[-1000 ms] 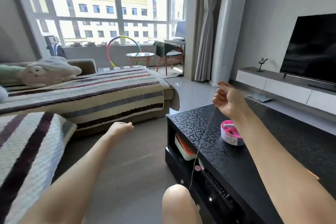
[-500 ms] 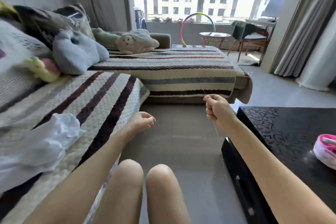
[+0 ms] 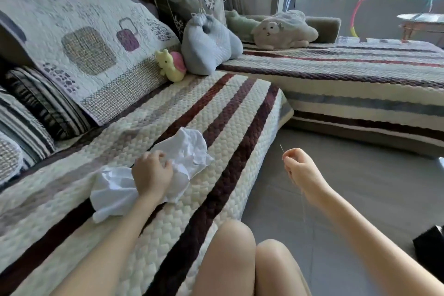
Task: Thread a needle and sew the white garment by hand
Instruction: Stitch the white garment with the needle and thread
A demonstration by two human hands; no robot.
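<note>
A crumpled white garment (image 3: 187, 151) lies on the striped sofa seat (image 3: 216, 113) to my left. My left hand (image 3: 151, 173) is on top of it, fingers curled into the cloth. Out over the floor, my right hand (image 3: 300, 168) pinches a thin needle (image 3: 281, 148) whose tip sticks up above the fingers. A fine thread (image 3: 303, 204) hangs down from that hand along the forearm.
Cushions and several plush toys (image 3: 171, 65) line the sofa back. A second striped sofa section (image 3: 348, 74) runs across the far side. Grey floor (image 3: 360, 175) lies between. A corner of the black table (image 3: 430, 247) shows at the right edge. My knees (image 3: 252, 259) are at the bottom.
My view has swung left from the black table to the sofa. My left hand has come down onto the white garment. My right hand has moved with the needle and thread.
</note>
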